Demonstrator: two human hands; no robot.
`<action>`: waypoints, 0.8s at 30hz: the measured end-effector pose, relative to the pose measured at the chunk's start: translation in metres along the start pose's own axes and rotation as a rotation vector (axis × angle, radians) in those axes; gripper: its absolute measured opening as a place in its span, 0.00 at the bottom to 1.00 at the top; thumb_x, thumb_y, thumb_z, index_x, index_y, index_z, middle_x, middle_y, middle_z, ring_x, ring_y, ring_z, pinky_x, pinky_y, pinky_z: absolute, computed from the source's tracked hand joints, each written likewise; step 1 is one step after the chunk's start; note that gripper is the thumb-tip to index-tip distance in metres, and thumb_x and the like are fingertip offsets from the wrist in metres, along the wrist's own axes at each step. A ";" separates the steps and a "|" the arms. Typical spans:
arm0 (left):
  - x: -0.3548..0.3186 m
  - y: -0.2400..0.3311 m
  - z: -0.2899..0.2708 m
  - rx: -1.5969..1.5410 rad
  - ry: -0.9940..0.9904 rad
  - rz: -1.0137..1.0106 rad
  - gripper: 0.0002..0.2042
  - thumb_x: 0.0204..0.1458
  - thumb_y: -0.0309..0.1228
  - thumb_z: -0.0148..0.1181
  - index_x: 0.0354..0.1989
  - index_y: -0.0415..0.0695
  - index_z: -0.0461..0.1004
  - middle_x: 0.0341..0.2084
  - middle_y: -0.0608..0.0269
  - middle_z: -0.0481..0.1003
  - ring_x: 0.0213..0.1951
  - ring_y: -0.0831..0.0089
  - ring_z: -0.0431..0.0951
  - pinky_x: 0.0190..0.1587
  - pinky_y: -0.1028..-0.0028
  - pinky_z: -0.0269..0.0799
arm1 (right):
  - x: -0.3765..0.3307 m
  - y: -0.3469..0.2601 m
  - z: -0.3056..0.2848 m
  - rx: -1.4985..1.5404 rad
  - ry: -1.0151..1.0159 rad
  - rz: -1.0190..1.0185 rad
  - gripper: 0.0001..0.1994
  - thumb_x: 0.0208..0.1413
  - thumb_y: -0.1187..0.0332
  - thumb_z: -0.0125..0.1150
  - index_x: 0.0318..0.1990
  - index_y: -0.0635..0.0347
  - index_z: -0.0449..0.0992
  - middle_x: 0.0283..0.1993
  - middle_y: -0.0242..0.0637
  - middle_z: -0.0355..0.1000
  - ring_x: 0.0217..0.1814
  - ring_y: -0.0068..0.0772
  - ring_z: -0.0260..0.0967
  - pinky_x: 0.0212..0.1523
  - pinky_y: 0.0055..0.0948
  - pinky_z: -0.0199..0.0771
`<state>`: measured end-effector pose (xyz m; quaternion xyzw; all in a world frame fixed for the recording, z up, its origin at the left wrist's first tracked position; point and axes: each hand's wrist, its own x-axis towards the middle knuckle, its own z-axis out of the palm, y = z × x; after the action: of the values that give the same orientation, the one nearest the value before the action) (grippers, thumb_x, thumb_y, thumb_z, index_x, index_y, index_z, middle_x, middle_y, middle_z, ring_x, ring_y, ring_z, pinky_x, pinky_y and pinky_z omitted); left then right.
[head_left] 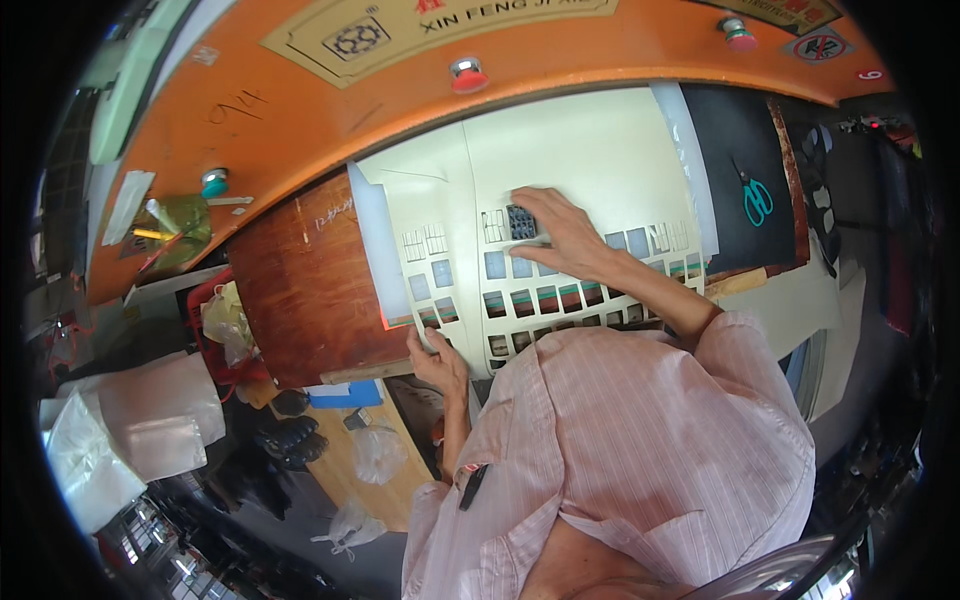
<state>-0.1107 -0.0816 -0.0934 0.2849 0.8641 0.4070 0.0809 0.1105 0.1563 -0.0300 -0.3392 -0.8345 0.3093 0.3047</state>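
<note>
Grasping the dark block (522,223) by its two ends, the thumb and fingers of your right hand (560,232) stand on the cream sheet (590,130). The block sits on the sheet, at the end of the top row of cut-outs. Your left hand (438,365) is at the sheet's near left edge, fingers slightly bent; whether they pinch it cannot be told.

Your striped shirt (660,430) hides part of the sheet's near edge. Beyond the sheet's left end lies a brown board (310,290); past its right end lies a black mat (742,170) bearing teal scissors (757,202). An orange panel (400,110) closes off the far side, fitted with two red buttons (468,76) and a green button (214,182). Clear plastic bags (378,455) lie to your lower left, near a blue box (343,394).

Markings observed: a gold nameplate (330,45) with an emblem and printed lettering, black handwriting on the panel, white handwriting on the brown board, and a round prohibition sign (818,47) at the panel's right end.
</note>
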 end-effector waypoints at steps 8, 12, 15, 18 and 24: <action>0.016 0.009 0.008 -0.065 0.098 0.173 0.17 0.64 0.35 0.59 0.53 0.32 0.77 0.36 0.41 0.82 0.39 0.42 0.82 0.45 0.53 0.74 | -0.047 0.028 -0.119 0.134 0.771 0.183 0.07 0.67 0.69 0.64 0.47 0.62 0.79 0.40 0.28 0.78 0.39 0.19 0.70 0.44 0.23 0.73; 0.020 0.026 0.001 -0.055 0.089 0.261 0.18 0.66 0.37 0.57 0.52 0.33 0.78 0.34 0.41 0.82 0.37 0.41 0.81 0.43 0.52 0.73 | -0.060 0.012 -0.210 -0.019 1.064 0.059 0.09 0.69 0.67 0.63 0.44 0.65 0.79 0.36 0.28 0.75 0.34 0.17 0.67 0.38 0.22 0.70; 0.025 0.034 -0.007 -0.049 0.037 0.293 0.18 0.66 0.38 0.56 0.51 0.33 0.77 0.33 0.40 0.82 0.37 0.41 0.81 0.42 0.52 0.73 | -0.081 -0.016 -0.242 -0.090 1.002 -0.014 0.08 0.69 0.69 0.62 0.44 0.66 0.78 0.35 0.29 0.75 0.34 0.18 0.66 0.38 0.23 0.70; 0.031 0.037 -0.011 -0.055 0.018 0.359 0.19 0.67 0.40 0.54 0.50 0.32 0.77 0.33 0.37 0.81 0.35 0.40 0.81 0.41 0.51 0.73 | -0.122 -0.030 -0.240 -0.115 0.937 0.048 0.08 0.68 0.69 0.63 0.43 0.67 0.79 0.34 0.31 0.74 0.33 0.19 0.66 0.38 0.23 0.71; 0.036 0.041 -0.009 -0.068 0.085 0.452 0.18 0.67 0.39 0.54 0.49 0.33 0.77 0.30 0.39 0.81 0.33 0.42 0.81 0.41 0.51 0.73 | -0.223 -0.007 -0.188 -0.207 0.956 0.241 0.08 0.65 0.69 0.65 0.44 0.65 0.80 0.37 0.42 0.78 0.37 0.36 0.76 0.43 0.33 0.76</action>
<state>-0.1259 -0.0466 -0.0537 0.4510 0.7666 0.4553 -0.0393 0.3727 0.0421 0.0255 -0.5651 -0.5827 0.0679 0.5800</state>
